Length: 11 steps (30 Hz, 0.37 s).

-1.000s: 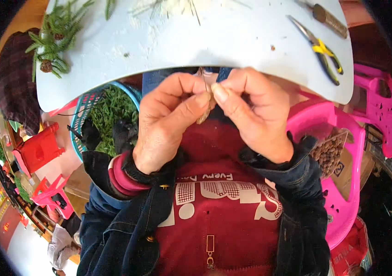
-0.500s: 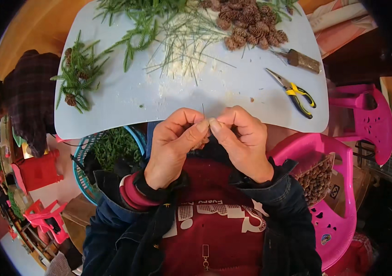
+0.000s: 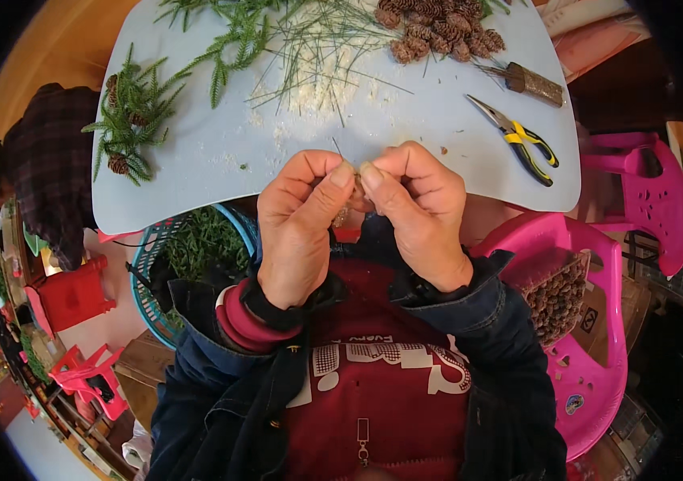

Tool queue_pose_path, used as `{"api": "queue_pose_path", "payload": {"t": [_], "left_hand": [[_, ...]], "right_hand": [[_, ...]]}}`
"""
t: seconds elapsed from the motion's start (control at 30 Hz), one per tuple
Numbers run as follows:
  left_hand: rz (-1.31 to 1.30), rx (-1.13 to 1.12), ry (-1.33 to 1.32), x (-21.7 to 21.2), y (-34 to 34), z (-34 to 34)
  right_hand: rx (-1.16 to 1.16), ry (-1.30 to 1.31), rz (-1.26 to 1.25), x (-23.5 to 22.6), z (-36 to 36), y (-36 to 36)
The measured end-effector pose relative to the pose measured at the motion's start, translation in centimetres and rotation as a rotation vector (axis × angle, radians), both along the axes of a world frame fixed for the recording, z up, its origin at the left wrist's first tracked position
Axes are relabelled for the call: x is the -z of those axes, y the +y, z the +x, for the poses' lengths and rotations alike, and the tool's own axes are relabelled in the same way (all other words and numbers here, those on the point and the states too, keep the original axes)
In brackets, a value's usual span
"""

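Over the table's near edge, my left hand (image 3: 301, 220) is closed in a pinch on a thin dark wire (image 3: 336, 145), whose end sticks up past the fingertips. My right hand (image 3: 422, 216) is close beside it, thumb and forefinger pressed together; what they hold is hidden. A small brownish thing with pale specks (image 3: 343, 215) shows under the fingers, too covered to name. Beyond the hands, several loose thin green wires (image 3: 321, 60) lie across pale crumbs on the table (image 3: 197, 172). Long-nose pliers (image 3: 515, 138) with yellow and black handles rest at the right.
Pine cones (image 3: 438, 28) are heaped at the back, beside green sprigs (image 3: 233, 48). A sprig with cones (image 3: 135, 120) lies left; a brown wire bundle (image 3: 534, 86) lies right. A blue basket (image 3: 139, 276) of greenery and a pink chair (image 3: 598, 353) flank me. Another person (image 3: 49, 160) bends at left.
Both hands have moved up and forward, toward the table. Their fingertips have drawn slightly apart, and the wire end now leans left.
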<state>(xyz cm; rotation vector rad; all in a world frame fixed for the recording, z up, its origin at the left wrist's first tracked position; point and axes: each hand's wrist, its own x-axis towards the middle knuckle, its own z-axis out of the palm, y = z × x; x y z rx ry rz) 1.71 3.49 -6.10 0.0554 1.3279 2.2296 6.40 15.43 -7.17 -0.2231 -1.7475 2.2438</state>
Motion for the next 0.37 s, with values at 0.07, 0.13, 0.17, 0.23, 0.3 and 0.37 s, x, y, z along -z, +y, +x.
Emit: {"api": "queue_pose_path", "payload": {"t": [0.07, 0.13, 0.17, 0.23, 0.3, 0.37], "left_hand": [[0.003, -0.025, -0.010, 0.01, 0.08, 0.09], [0.011, -0.012, -0.007, 0.14, 0.04, 0.04], [0.019, -0.003, -0.004, 0.16, 0.07, -0.03], [-0.002, 0.022, 0.044, -0.11, -0.15, -0.06], [-0.058, 0.053, 0.140, -0.37, -0.53, -0.25], [-0.098, 0.092, 0.189, -0.24, -0.77, -0.81]], "right_hand": [[0.008, 0.006, -0.081, 0.30, -0.09, -0.23], [0.000, 0.001, -0.093, 0.29, -0.02, -0.14], [-0.012, -0.002, -0.105, 0.23, 0.02, 0.02], [-0.014, -0.001, -0.106, 0.08, 0.04, 0.23], [-0.036, 0.017, -0.121, 0.09, 0.02, 0.07], [-0.070, 0.011, -0.103, -0.39, 0.03, 0.60]]}}
